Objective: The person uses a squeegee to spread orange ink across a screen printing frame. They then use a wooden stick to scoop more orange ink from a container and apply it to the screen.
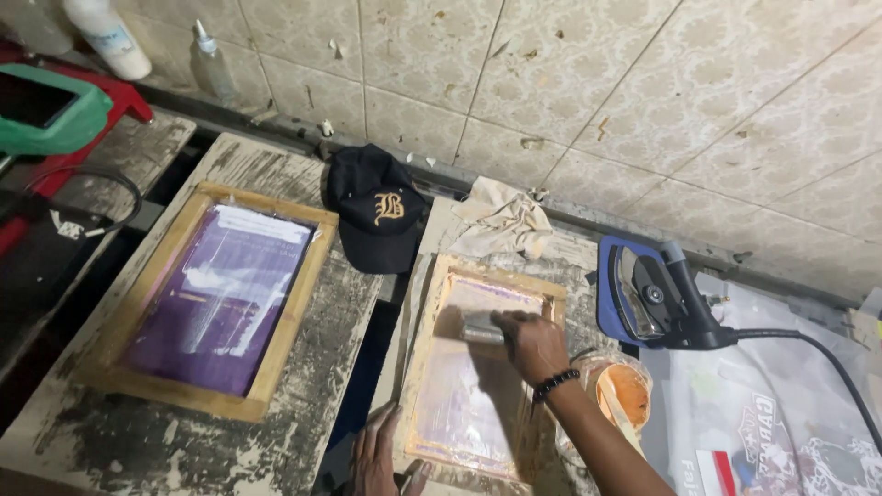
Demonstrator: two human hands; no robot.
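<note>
Right hand (533,344) grips my squeegee (482,328) on the small wooden screen frame (441,303); left hand (375,455) lies flat, open, bracing its near edge.

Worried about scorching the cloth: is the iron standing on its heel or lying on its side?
Lying on its side: the iron rests on a blue pad, soleplate facing sideways, not down.

right hand (535,344) drags squeegee (481,328) across screen frame (424,367)
</note>
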